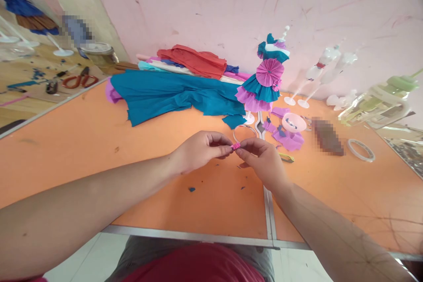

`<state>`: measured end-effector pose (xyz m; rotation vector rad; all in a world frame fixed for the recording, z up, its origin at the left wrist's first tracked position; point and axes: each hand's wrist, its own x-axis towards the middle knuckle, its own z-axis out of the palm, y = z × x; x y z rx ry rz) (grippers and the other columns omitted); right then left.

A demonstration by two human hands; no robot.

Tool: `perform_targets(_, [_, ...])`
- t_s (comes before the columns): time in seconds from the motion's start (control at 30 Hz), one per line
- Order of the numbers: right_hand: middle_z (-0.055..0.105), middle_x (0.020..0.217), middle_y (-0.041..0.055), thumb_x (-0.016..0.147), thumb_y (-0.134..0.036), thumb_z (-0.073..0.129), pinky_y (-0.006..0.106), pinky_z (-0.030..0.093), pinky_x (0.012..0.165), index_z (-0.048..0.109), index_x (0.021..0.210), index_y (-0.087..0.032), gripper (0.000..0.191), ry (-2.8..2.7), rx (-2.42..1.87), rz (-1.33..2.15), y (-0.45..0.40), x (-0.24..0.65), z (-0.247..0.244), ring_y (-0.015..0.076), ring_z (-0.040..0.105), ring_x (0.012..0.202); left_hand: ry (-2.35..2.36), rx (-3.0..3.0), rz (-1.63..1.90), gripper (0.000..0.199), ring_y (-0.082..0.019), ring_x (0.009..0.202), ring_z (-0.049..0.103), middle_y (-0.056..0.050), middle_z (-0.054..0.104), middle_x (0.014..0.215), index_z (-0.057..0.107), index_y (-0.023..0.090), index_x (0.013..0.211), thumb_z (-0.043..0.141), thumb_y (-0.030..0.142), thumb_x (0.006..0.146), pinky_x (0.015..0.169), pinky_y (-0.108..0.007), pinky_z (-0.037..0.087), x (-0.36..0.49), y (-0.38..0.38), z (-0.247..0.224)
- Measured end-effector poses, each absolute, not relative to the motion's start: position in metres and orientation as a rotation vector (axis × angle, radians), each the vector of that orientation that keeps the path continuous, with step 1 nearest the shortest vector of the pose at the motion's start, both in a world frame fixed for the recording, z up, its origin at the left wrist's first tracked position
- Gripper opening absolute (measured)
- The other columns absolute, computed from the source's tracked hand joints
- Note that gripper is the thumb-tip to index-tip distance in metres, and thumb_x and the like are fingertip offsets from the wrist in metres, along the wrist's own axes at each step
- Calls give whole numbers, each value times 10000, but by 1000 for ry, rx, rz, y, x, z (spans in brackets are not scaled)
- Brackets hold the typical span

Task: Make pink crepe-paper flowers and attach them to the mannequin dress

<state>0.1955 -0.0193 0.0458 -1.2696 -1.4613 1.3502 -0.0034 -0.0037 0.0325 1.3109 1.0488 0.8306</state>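
Observation:
A small bright pink piece (235,146) is pinched between the fingertips of both hands, above the orange table. My left hand (203,150) grips its left side and my right hand (261,156) its right side. Just behind them lies a thin ring (244,127), partly covered by the hands. Farther back a small mannequin (269,75) on a white stand wears a teal and purple pleated paper dress with a round rosette. Teal crepe paper (178,94) spreads out to its left.
Stacked coloured paper (194,61) lies by the wall. On the right are a pink bowl (294,122), purple scraps (289,140), a tape roll (361,150), bare stands and a clear bottle (380,97). Orange-handled pliers (80,80) lie far left. A metal seam (269,211) crosses the table.

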Motion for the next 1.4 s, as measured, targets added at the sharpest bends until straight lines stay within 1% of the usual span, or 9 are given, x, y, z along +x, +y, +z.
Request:
perform_targets(0.17, [735,876,35,750,-418,795,292,606,637,757,978,-207,312,-1446,-1249,1420,-18,196,42,186,669,844,998,1208,784,291,-133,701,609,-31,691,748,759,137,809,819,410,728,753,-294,538,-3,-6,38])
perform_targets(0.27, [756,883,41,781,-405,776,273,590,653,774,1073,-220,345,-1495,-1199,1472,-17,197,38,179,675,854,955,1134,723,290,-146,722,633,-37,695,755,764,147,783,858,399,676,752,-297,550,-5,-4,37])
perform_targets(0.37, [774,958,48,769,-388,791,279,590,657,798,1000,-224,283,-1534,-1142,1475,-17,198,34,188,676,874,943,1058,666,268,-167,777,668,-49,714,792,775,158,777,883,359,637,786,-316,568,-8,-2,37])
perform_targets(0.6, [739,849,23,769,-433,789,274,583,616,786,868,-199,255,-1618,-1101,1448,-18,198,37,156,639,754,866,932,581,227,-170,723,678,-47,704,745,776,165,742,888,304,601,792,-339,590,-10,-4,36])
perform_targets(0.77, [698,821,13,764,-443,791,253,583,570,759,886,-201,272,-1695,-1117,1395,-14,200,34,148,620,742,885,942,548,306,-196,773,682,-57,700,778,754,155,801,854,399,645,797,-358,601,-9,-2,30])
perform_targets(0.9, [669,868,27,772,-471,776,249,580,540,746,905,-207,297,-1642,-1201,1255,-12,200,29,164,602,789,1050,1336,759,402,-233,917,693,-84,740,953,756,156,953,706,531,816,840,-365,588,-6,-4,31])
perform_targets(1.03, [640,946,56,779,-502,760,239,499,463,747,894,-195,328,-1629,-1302,1087,-12,199,30,149,577,719,1157,1828,959,286,-221,1014,690,-64,759,1063,786,189,987,673,431,883,943,-327,535,-3,-9,36])
perform_targets(1.17, [660,925,53,777,-509,757,242,453,444,738,909,-200,337,-1595,-1344,1091,-15,196,33,129,558,644,1214,1940,990,195,-204,962,706,-50,779,998,793,187,921,700,353,875,885,-292,533,-1,-11,36])
perform_targets(1.4, [685,882,56,788,-457,748,245,528,465,788,943,-202,301,-1503,-1262,1238,-16,198,36,171,624,741,1159,1743,988,234,-214,934,703,-63,775,968,780,158,920,676,365,884,884,-319,544,0,-10,36])
